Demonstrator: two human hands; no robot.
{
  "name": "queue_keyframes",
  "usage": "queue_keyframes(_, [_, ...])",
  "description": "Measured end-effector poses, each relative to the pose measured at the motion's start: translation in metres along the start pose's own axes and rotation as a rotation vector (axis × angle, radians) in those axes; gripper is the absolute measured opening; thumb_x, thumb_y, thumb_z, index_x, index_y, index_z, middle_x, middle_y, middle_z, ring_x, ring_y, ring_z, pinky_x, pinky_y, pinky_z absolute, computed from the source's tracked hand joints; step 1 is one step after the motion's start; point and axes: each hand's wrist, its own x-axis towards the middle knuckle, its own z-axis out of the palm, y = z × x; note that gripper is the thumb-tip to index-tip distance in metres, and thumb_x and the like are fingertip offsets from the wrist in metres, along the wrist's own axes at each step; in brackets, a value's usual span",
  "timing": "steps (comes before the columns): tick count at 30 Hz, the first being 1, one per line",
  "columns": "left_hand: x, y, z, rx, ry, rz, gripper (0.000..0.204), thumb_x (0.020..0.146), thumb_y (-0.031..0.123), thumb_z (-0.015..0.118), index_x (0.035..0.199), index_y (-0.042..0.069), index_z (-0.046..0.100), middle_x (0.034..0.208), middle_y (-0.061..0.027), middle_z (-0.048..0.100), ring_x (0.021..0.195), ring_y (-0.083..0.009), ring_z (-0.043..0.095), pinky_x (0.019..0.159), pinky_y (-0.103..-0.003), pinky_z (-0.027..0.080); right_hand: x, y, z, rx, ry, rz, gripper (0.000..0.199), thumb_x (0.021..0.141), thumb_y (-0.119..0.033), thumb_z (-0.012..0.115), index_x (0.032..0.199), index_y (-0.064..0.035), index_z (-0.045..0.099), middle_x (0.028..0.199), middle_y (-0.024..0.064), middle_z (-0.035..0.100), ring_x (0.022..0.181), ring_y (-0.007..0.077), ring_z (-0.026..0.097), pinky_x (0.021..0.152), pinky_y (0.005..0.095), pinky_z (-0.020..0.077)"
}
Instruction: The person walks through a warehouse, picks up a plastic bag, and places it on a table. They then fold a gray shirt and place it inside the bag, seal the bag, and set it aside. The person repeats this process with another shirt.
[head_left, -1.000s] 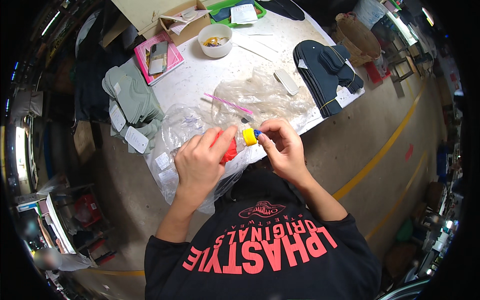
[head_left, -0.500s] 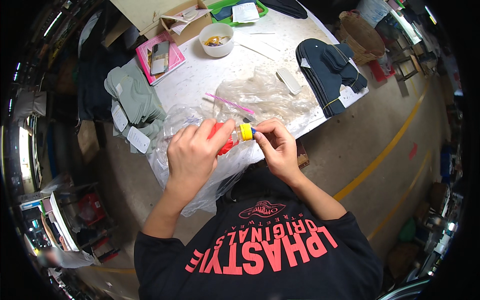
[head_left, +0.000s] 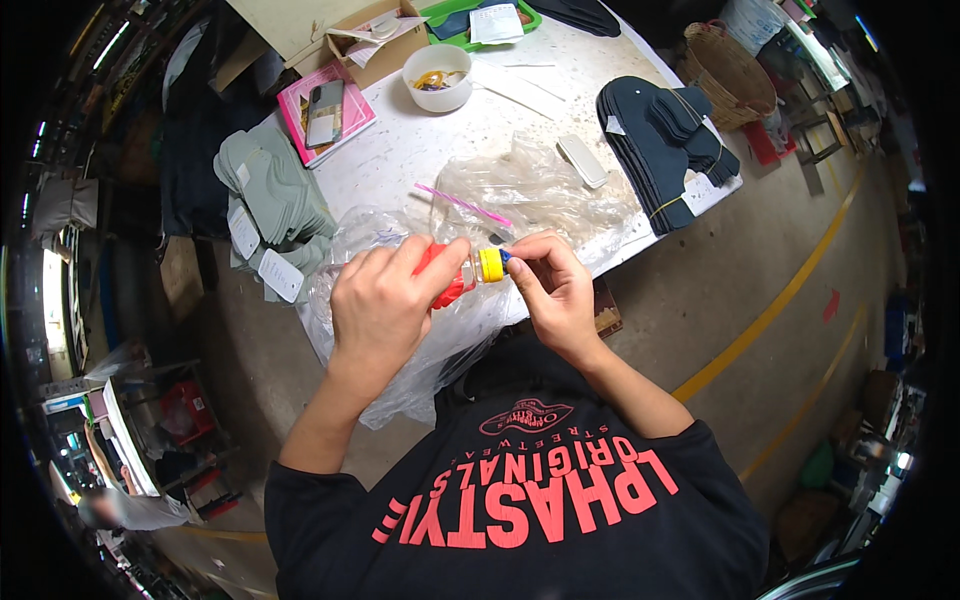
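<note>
A small clear bottle (head_left: 467,274) with a red label and a yellow cap (head_left: 491,265) lies sideways in the air in front of my chest. My left hand (head_left: 385,300) is wrapped round its red body, with the capped end pointing right. At the yellow cap's outer end, the thumb and forefinger of my right hand (head_left: 556,295) pinch a small dark-blue piece (head_left: 506,259), mostly hidden by the fingertips. Crumpled clear plastic (head_left: 540,195) lies on the white table (head_left: 385,130) just beyond both hands, with a pink-striped stick (head_left: 462,204) on it.
Grey-green fabric pieces (head_left: 265,190) are stacked at the table's left, dark pieces (head_left: 640,150) at the right. Behind stand a white bowl (head_left: 440,95), a pink book (head_left: 350,120) with a phone (head_left: 324,115), a cardboard box (head_left: 375,65) and a green tray (head_left: 450,12). A wicker basket (head_left: 735,85) stands beyond the right edge.
Both hands keep their grip on the bottle and the blue piece. Slightly more of the blue piece shows between the cap and my right fingertips. The view has shifted a little.
</note>
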Motion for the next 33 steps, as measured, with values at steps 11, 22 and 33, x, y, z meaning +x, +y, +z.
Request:
queue_keyframes(11, [0.002, -0.006, -0.002, 0.023, -0.005, 0.034, 0.057, 0.067, 0.007, 0.078, 0.121, 0.025, 0.072, 0.104, 0.0000, 0.070, 0.084, -0.0226, 0.068, 0.073, -0.038, 0.052, -0.002, 0.001, 0.005, 0.006, 0.018, 0.005, 0.006, 0.099, 0.002, 0.064, 0.104, 0.0031, 0.065, 0.103, 0.0071, 0.060, 0.093, 0.0119, 0.062, 0.084, 0.0255, 0.0513])
queue_keyframes(22, [0.007, -0.008, -0.003, 0.056, 0.035, 0.087, 0.040, 0.080, 0.013, 0.069, 0.118, 0.027, 0.073, 0.091, 0.0015, 0.064, 0.074, -0.0194, 0.064, 0.071, -0.035, 0.050, -0.004, 0.005, 0.005, -0.039, 0.018, 0.062, 0.005, 0.102, -0.001, 0.062, 0.105, 0.0031, 0.063, 0.105, 0.0062, 0.060, 0.091, 0.0096, 0.058, 0.082, 0.0244, 0.0481])
queue_keyframes(33, [0.002, -0.004, -0.006, 0.012, 0.024, 0.072, 0.045, 0.078, 0.008, 0.070, 0.120, 0.025, 0.073, 0.095, 0.0016, 0.067, 0.075, -0.0199, 0.065, 0.073, -0.036, 0.051, -0.012, 0.003, 0.006, 0.003, 0.001, 0.029, 0.006, 0.102, 0.000, 0.062, 0.107, 0.0028, 0.062, 0.105, 0.0059, 0.060, 0.090, 0.0090, 0.058, 0.081, 0.0237, 0.0479])
